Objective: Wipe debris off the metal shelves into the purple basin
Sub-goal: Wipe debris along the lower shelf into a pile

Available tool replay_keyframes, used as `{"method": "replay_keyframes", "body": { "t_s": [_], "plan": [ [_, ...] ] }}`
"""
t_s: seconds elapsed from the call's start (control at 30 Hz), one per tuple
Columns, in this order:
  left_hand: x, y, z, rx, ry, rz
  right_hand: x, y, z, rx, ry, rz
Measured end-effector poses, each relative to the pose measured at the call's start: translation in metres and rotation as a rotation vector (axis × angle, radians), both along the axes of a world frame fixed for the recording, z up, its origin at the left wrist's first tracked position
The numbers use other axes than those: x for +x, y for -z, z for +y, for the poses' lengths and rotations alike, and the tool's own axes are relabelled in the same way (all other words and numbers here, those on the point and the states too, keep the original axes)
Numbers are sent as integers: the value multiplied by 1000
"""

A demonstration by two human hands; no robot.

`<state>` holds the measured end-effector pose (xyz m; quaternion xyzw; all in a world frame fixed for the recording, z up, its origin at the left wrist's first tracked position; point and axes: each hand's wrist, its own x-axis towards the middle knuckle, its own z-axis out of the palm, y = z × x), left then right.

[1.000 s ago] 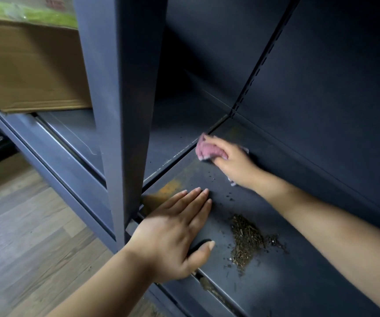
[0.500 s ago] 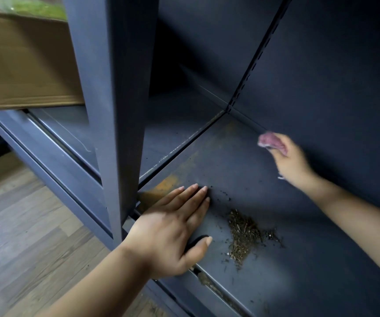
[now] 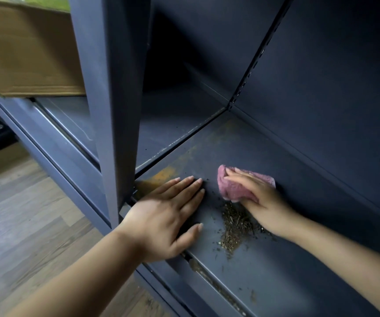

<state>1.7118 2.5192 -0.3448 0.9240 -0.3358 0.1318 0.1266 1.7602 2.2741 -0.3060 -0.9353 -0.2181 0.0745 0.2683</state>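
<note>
On a dark metal shelf (image 3: 287,179), the left hand (image 3: 166,216) lies flat, fingers together, while the right hand (image 3: 260,202) presses a soft pink cloth (image 3: 234,191) beside loose, light debris (image 3: 234,227).

A dark blue-grey metal shelf (image 3: 287,179) is seen from above, its surface marked by an orange rust-coloured patch (image 3: 164,175) near the front left corner. A small heap of brownish debris (image 3: 236,227) is spread on the shelf near its front edge, with loose specks scattered around it. A pink cloth (image 3: 234,188) is pressed against the shelf just behind the heap by the right hand (image 3: 264,202), while the left hand (image 3: 168,213) is laid flat on the shelf beside it. A cardboard box (image 3: 29,56) is carried by the neighbouring shelf (image 3: 70,120) to the left.
</note>
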Motion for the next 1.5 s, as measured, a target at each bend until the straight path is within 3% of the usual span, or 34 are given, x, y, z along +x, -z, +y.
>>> {"method": "replay_keyframes", "body": {
  "t_s": [0.17, 0.43, 0.63, 0.73, 0.9, 1.07, 1.3, 1.5],
  "plan": [
    [-9, -7, 0, 3, -57, 10, -15, -10, 8, 163, -62, 16],
    [-43, 2, 35, 29, -214, -43, 36, -13, 60, 198, 109, 2],
    [-41, 17, 37, -2, -207, -34, 67, -3, 113, -52, 14, -44],
    [-41, 19, 37, -19, -199, -33, 43, -3, 97, 19, -114, -59],
    [-40, 21, 37, -31, -197, -45, -21, -11, 41, -86, -342, -41],
    [-41, 19, 37, -25, -209, -51, -21, -25, 43, -6, -272, 85],
    [-78, 32, 54, 24, -261, -33, 16, -31, 127, 100, -111, -53],
    [-77, 35, 67, 37, -248, -25, -7, -10, 116, -83, -328, -137]
  ]
}}
